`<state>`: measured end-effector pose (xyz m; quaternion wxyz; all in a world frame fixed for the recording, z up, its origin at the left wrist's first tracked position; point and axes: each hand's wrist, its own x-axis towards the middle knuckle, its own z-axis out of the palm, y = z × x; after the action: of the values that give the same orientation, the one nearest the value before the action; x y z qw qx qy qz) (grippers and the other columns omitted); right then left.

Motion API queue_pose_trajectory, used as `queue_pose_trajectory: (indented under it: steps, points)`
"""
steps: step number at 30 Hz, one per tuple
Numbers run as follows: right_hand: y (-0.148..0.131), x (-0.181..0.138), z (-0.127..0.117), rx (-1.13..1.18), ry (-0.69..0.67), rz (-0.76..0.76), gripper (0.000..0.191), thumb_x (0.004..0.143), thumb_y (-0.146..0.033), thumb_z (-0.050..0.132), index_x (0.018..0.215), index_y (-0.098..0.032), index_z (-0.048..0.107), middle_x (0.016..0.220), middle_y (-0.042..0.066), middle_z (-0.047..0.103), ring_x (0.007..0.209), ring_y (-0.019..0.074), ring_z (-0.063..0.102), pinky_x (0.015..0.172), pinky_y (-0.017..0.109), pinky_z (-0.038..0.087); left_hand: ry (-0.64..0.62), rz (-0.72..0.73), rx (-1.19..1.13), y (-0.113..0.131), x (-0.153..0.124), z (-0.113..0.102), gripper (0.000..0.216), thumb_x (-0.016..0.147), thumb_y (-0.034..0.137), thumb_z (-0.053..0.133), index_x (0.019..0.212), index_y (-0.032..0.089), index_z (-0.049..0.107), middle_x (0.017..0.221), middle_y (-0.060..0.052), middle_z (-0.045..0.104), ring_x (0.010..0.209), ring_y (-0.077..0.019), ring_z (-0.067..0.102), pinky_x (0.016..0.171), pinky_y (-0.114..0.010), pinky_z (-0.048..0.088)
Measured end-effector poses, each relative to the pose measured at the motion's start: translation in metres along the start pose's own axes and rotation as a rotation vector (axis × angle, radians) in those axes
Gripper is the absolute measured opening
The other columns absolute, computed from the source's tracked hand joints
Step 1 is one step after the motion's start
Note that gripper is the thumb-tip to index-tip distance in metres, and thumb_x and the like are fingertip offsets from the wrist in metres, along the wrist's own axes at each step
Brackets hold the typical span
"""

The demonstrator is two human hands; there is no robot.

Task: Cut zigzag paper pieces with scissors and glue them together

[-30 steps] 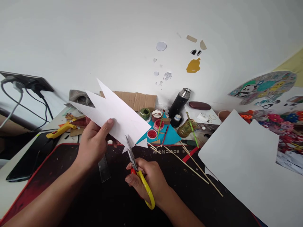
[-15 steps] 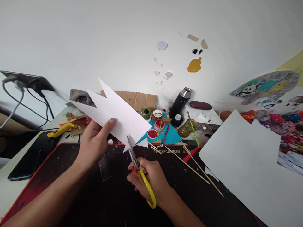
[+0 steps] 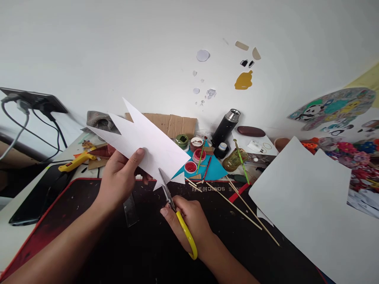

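Currently in hand: cutting – a zigzag edge is being snipped into a white paper shape (image 3: 145,140), judging by the points already along both of its ends.
Left hand (image 3: 118,179): clamped on the paper shape, thumb on top and fingers underneath, holding it up off the desk and tilted toward the wall.
Right hand (image 3: 189,221): closed through the yellow loops of the scissors (image 3: 170,199), fingers curled tight.
Scissors: blades look nearly together, tips lying on the paper's lower right end, in the notch between two points.
Paper location: in the air above the far edge of the black mat (image 3: 142,252), between the two hands, not touching the desk.
Near the work: a metal ruler (image 3: 130,209) flat on the mat under the left hand; wooden sticks (image 3: 237,209) to the right of the scissors; red paint pots (image 3: 190,167) just behind the paper's cut end.
Further off: a large white sheet (image 3: 304,201) on the right, a yellow glue gun (image 3: 75,161) on the left, a dark flask (image 3: 225,127) by the wall.
Next move calls for (judgement): opening the blades and re-seating them for the next slanted cut – the left hand would need to keep the paper taut and turn it to match the angle.
Caution: the small point beside the blades looks thin, so it could tear if the paper twists.
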<state>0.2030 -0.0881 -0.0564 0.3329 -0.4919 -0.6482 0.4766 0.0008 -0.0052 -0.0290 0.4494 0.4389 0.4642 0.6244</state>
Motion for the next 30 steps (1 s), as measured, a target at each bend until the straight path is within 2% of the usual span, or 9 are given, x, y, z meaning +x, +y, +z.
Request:
queue_pose_trajectory:
  steps: [11, 17, 20, 23, 26, 30]
  points:
    - [0.006, -0.001, 0.005, -0.043, 0.027, 0.012, 0.044, 0.101, -0.047, 0.066, 0.071, -0.023, 0.045, 0.059, -0.006, 0.044, 0.052, 0.01, 0.038, 0.051, 0.024, 0.027, 0.015, -0.038, -0.005, 0.004, -0.002, 0.004, 0.03, 0.091, 0.049, 0.085, 0.089, 0.024, 0.067, 0.068, 0.001, 0.072, 0.044, -0.0167, 0.064, 0.037, -0.029, 0.051]
    - [0.009, 0.0, 0.005, 0.044, -0.018, -0.003, 0.031, 0.101, -0.048, 0.069, 0.084, -0.022, 0.064, 0.063, -0.004, 0.058, 0.055, 0.0126, 0.057, 0.055, 0.022, 0.04, 0.001, -0.042, 0.005, 0.003, -0.002, 0.004, 0.028, 0.092, 0.05, 0.083, 0.087, 0.027, 0.067, 0.065, 0.002, 0.071, 0.043, -0.0171, 0.063, 0.038, -0.031, 0.049]
    - [0.011, -0.001, 0.004, 0.131, -0.082, 0.029, 0.036, 0.1, -0.056, 0.073, 0.092, -0.022, 0.07, 0.064, -0.002, 0.064, 0.054, 0.0147, 0.065, 0.055, 0.021, 0.046, 0.007, -0.037, 0.003, 0.004, -0.001, 0.002, 0.031, 0.09, 0.05, 0.085, 0.088, 0.025, 0.067, 0.065, 0.002, 0.072, 0.043, -0.017, 0.064, 0.037, -0.03, 0.051]
    - [0.014, -0.002, 0.005, 0.217, -0.118, 0.081, 0.049, 0.091, -0.067, 0.082, 0.103, -0.02, 0.075, 0.066, -0.001, 0.068, 0.056, 0.0172, 0.07, 0.054, 0.022, 0.049, 0.015, -0.026, -0.007, 0.004, 0.0, 0.002, 0.03, 0.09, 0.049, 0.086, 0.089, 0.024, 0.068, 0.067, 0.002, 0.071, 0.044, -0.0161, 0.064, 0.036, -0.028, 0.051]
    - [0.016, -0.002, 0.006, 0.255, -0.124, 0.106, 0.065, 0.082, -0.075, 0.086, 0.112, -0.018, 0.078, 0.067, -0.001, 0.067, 0.056, 0.017, 0.068, 0.052, 0.022, 0.048, 0.016, -0.019, -0.017, 0.006, 0.0, 0.003, 0.029, 0.091, 0.046, 0.085, 0.088, 0.023, 0.068, 0.068, 0.003, 0.071, 0.044, -0.0154, 0.064, 0.036, -0.027, 0.051]
    - [0.016, 0.0, 0.004, 0.251, -0.14, 0.053, 0.071, 0.077, -0.077, 0.089, 0.113, -0.016, 0.08, 0.068, -0.002, 0.065, 0.054, 0.0126, 0.057, 0.051, 0.021, 0.043, 0.015, -0.04, -0.028, 0.007, 0.0, 0.004, 0.028, 0.092, 0.045, 0.085, 0.089, 0.022, 0.068, 0.067, 0.002, 0.071, 0.044, -0.0153, 0.064, 0.035, -0.027, 0.051]
